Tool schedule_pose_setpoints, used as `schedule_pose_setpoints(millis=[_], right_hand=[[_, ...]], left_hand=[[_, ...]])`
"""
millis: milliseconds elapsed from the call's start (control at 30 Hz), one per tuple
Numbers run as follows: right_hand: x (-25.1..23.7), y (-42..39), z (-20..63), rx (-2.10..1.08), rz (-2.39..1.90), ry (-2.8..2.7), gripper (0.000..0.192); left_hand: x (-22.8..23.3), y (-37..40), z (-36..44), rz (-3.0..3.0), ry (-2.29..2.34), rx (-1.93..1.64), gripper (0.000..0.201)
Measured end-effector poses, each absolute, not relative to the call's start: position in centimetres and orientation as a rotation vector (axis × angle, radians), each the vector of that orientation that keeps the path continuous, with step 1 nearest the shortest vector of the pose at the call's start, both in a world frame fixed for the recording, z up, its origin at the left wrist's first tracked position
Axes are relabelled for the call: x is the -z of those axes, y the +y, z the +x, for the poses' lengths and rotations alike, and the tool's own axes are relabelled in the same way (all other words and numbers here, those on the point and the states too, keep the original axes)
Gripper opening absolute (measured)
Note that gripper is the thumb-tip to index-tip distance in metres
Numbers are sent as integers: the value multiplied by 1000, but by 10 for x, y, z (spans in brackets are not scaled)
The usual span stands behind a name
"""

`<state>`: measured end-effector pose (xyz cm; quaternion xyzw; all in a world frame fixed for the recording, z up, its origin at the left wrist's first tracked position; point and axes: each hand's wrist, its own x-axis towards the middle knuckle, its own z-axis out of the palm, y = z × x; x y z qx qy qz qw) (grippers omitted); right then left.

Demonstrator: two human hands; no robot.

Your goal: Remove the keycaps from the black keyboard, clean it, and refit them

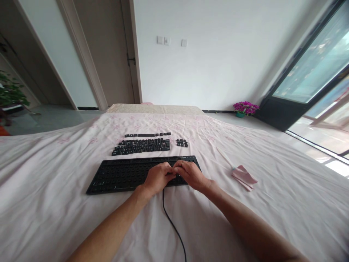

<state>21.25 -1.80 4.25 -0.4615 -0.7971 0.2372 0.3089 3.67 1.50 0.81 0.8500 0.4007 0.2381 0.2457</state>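
Observation:
A black keyboard base [120,176] with its keycaps off lies on a pale pink patterned sheet [54,189]. My left hand [158,177] and my right hand [191,174] rest on the keyboard's right part, fingertips meeting over it; whether they pinch a keycap is hidden. Beyond the keyboard, removed black keycaps [143,145] are laid out in rows, with a small separate cluster of keycaps [182,143] to their right. The black cable [171,222] runs from the keyboard toward me.
A folded pink cloth [244,176] with a thin stick lies to the right of the keyboard. A pot of purple flowers [244,108] stands on the floor by a dark-framed window [308,72]. A door [109,54] is at the back left.

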Motion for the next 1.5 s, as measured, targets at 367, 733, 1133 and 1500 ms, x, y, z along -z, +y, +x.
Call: schedule_pose_setpoints(millis=[367,733,1133,1500], right_hand=[[-9,-21,217,-617,-1136,-1746,43],[-49,-25,222,-380,-1198,-1817,37],[-33,-12,230,-469,-1440,-2064,8],[-45,47,259,-290,-1781,-1888,15]], left_hand=[[-12,8,49,2210,1196,-738,10],[-15,0,49,2305,1202,-737,6],[-1,11,48,2014,1279,-863,12],[-1,17,48,1779,1208,-1013,27]])
